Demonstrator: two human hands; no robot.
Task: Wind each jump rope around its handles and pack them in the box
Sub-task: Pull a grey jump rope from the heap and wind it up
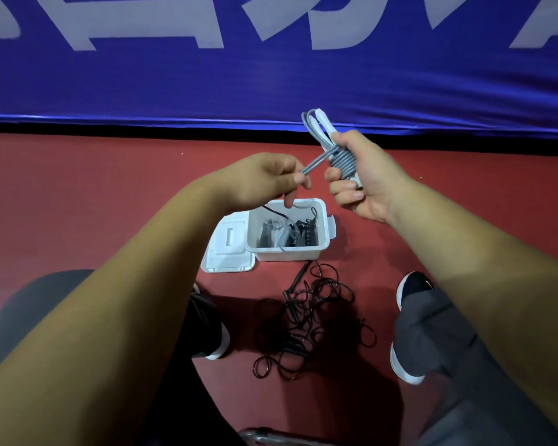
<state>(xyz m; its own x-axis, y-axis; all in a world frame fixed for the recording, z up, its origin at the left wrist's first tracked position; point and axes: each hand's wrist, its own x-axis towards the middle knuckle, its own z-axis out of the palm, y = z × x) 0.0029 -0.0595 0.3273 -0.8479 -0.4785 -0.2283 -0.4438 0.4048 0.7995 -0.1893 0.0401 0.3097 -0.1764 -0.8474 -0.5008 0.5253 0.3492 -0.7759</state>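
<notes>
My right hand (364,178) grips the white handles of a grey jump rope (342,160), with several turns of cord wound round them and loops sticking up past my thumb. My left hand (264,180) pinches the free end of that grey cord, pulled taut to the left of the bundle. Both hands hover above an open white box (322,249) on the red floor, which holds wound black and grey ropes. A loose black jump rope (306,320) lies tangled on the floor in front of the box.
The box lid (229,252) lies flat against the box's left side. My two shoes (411,320) and grey trouser legs flank the black rope. A blue banner (271,75) with white letters runs along the far edge of the floor.
</notes>
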